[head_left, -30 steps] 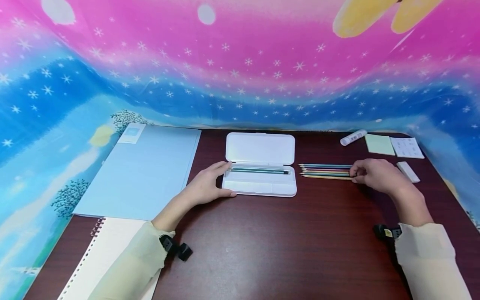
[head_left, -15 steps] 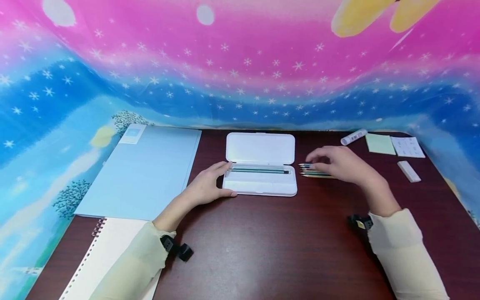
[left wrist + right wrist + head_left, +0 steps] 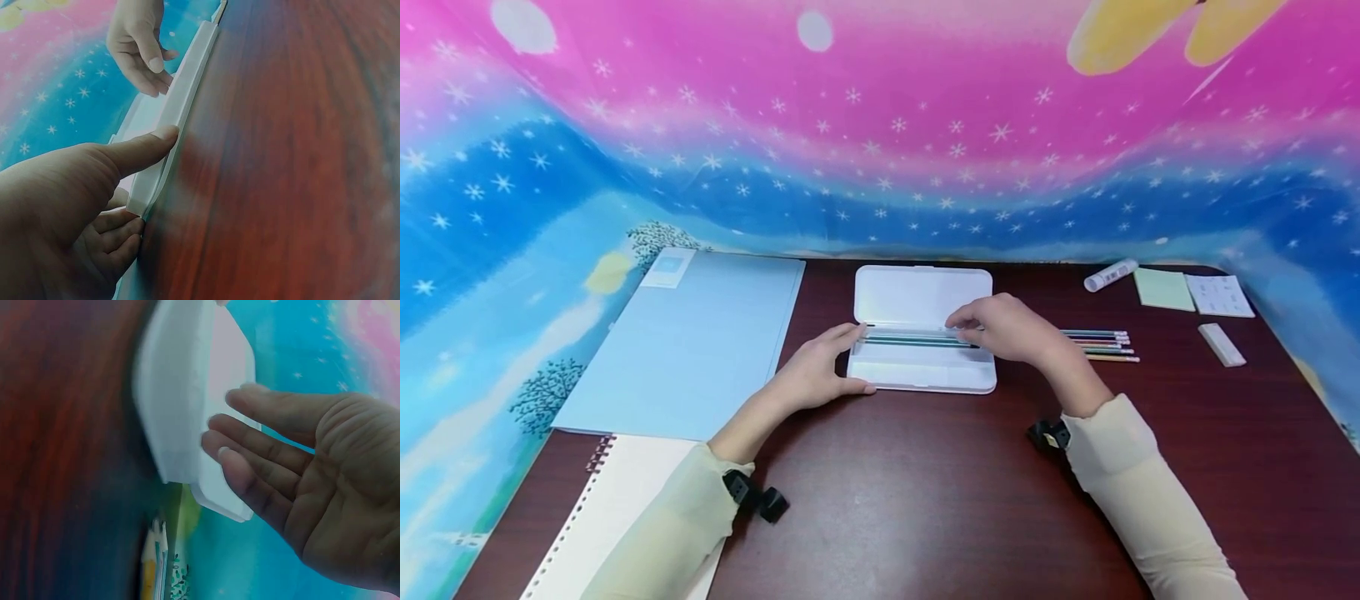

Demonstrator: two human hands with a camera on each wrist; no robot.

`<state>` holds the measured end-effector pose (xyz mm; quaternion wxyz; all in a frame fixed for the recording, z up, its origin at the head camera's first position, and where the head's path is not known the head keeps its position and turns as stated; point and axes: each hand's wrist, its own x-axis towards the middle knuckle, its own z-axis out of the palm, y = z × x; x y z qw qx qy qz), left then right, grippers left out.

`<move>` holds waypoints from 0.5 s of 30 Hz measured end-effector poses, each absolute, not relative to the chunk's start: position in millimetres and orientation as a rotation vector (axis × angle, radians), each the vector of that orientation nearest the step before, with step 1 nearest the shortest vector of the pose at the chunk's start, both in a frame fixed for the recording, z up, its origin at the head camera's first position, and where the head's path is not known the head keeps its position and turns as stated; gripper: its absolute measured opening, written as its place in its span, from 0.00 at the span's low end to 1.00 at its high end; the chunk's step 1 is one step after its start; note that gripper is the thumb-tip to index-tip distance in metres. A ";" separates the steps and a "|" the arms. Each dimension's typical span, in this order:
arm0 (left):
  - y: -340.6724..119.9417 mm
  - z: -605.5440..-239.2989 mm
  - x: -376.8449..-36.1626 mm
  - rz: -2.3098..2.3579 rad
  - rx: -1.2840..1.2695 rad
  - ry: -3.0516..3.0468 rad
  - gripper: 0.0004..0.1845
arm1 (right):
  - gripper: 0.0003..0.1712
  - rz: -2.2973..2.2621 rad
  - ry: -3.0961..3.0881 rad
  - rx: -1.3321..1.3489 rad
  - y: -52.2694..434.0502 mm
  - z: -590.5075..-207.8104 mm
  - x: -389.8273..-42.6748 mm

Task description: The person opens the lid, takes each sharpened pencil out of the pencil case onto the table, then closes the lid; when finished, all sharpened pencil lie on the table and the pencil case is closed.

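Observation:
My left hand (image 3: pixel 811 368) grips the left end of an open white pencil case (image 3: pixel 921 376), thumb on its front edge and fingers at the end. Slim dark green pencils (image 3: pixel 910 341) lie along the case's rear compartment. Over the right end of that compartment is my right hand (image 3: pixel 1009 331), fingertips at the pencils' ends, which it hides. In the right wrist view its fingers (image 3: pixel 259 453) are loosely extended with nothing between them. A row of coloured pencils (image 3: pixel 1105 351) lies on the table right of the case, partly hidden by my right hand and wrist.
A glue stick (image 3: pixel 1110 275), green sticky notes (image 3: pixel 1163 288), a white notepad (image 3: pixel 1221 296) and a white eraser (image 3: pixel 1222 344) lie at the back right. At left are a light blue folder (image 3: pixel 692 350) and a spiral notebook (image 3: pixel 625 500). A patterned curtain (image 3: pixel 880 167) surrounds the table.
My right hand has moved left from the eraser ends of the loose pencils, across them, to over the right part of the pencil case. My left hand has stayed on the case.

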<state>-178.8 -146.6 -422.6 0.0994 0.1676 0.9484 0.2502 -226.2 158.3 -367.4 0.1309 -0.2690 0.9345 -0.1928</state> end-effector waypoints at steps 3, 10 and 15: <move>-146.6 -421.7 -178.3 0.746 0.493 2.805 0.53 | 0.17 -0.557 2.727 -0.774 155.1 -369.5 -224.8; -146.5 -422.0 -178.6 0.743 0.496 2.799 0.53 | 0.18 -0.513 2.720 -0.775 151.5 -368.8 -219.0; -146.1 -422.4 -178.4 0.745 0.496 2.801 0.53 | 0.18 -0.436 2.715 -0.760 149.2 -376.0 -219.0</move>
